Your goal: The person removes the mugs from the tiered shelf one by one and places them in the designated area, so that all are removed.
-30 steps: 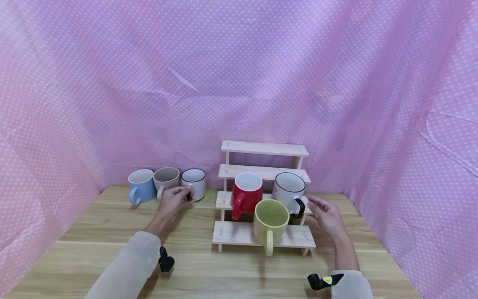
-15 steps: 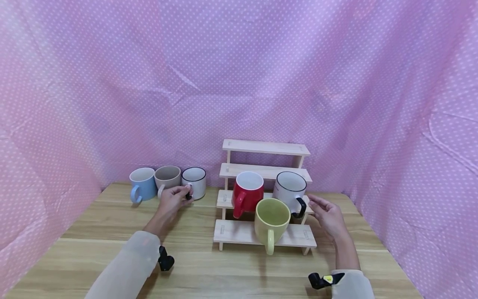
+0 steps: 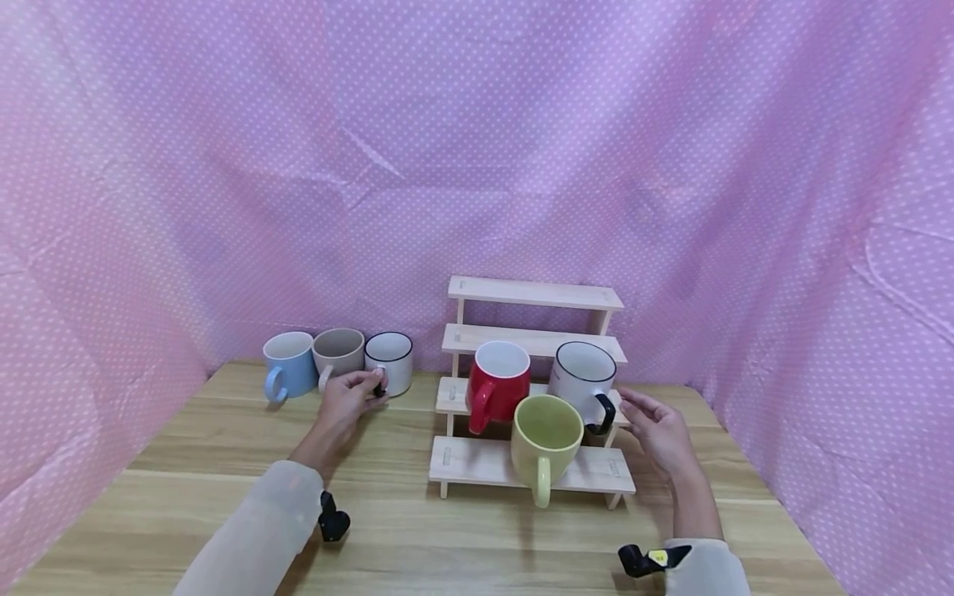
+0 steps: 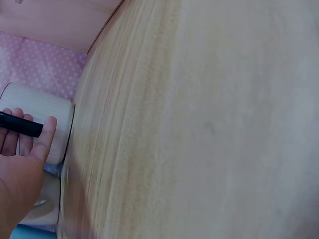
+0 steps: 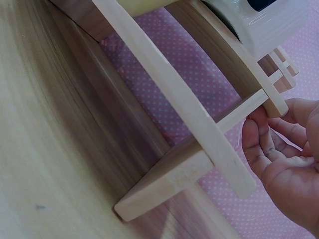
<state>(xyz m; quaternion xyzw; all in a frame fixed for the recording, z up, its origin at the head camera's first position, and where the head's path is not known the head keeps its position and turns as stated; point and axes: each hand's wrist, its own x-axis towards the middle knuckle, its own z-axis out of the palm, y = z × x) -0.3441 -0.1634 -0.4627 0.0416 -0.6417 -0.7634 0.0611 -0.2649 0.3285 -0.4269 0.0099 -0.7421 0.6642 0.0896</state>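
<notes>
At the back left of the table, my left hand (image 3: pixel 346 406) grips the black handle (image 4: pixel 22 124) of a white mug (image 3: pixel 398 372) with a dark rim. That mug stands upright on the table. On the right, my right hand (image 3: pixel 659 434) holds the end of a step of the wooden tiered rack (image 3: pixel 477 463), with the thumb above and fingers below in the right wrist view. The rack bears a red mug (image 3: pixel 501 393), a larger white mug (image 3: pixel 581 377) with a black handle, and, lower and in front, a yellow-green mug (image 3: pixel 547 443).
Left of the gripped mug stand a grey-brown mug (image 3: pixel 339 343) and a light blue mug (image 3: pixel 294 368), close together in a row. A pink dotted cloth (image 3: pixel 477 165) hangs behind the wood-grain table (image 3: pixel 417 546). Two upper steps of the rack bear no mugs.
Everything has shifted slightly to the right in the head view, as the camera moved a little. Both hands keep the same holds, and the mugs stay in their places.
</notes>
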